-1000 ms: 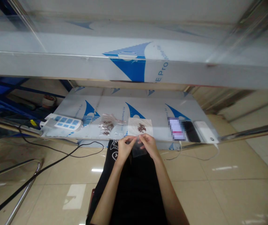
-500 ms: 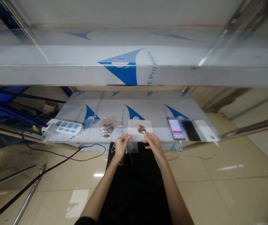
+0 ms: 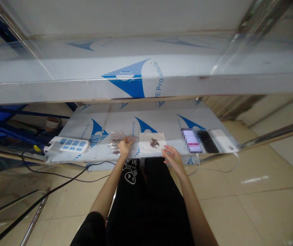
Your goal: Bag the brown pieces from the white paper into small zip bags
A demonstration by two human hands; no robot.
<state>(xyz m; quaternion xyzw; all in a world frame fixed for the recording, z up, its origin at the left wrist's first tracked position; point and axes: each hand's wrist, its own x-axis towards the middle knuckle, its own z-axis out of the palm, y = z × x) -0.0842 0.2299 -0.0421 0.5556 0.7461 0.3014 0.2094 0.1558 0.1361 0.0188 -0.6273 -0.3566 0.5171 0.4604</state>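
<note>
My left hand (image 3: pixel 125 147) is over a pile of clear plastic bags (image 3: pixel 114 147) with small brown pieces inside. Its fingers are pinched on a clear plastic bag (image 3: pixel 134 147), whose outline is hard to make out against the shelf. To the right lies a white sheet (image 3: pixel 145 147), with a small heap of thin brown pieces (image 3: pixel 154 142) on it. Just off the sheet's lower right corner, above the shelf edge, my right hand (image 3: pixel 173 158) has its fingers loosely spread and holds nothing I can see.
On the film-covered shelf (image 3: pixel 159 118), a white power strip (image 3: pixel 74 145) lies left. A lit phone (image 3: pixel 192 140), a black phone (image 3: pixel 208 141) and a white power bank (image 3: pixel 224 140) lie right. An upper shelf (image 3: pixel 85 89) runs across above. A black cable (image 3: pixel 59 187) hangs left.
My left hand has moved left from above my lap to the bag pile, and the clear bag has left my lap. My right hand has shifted slightly right, away from the left.
</note>
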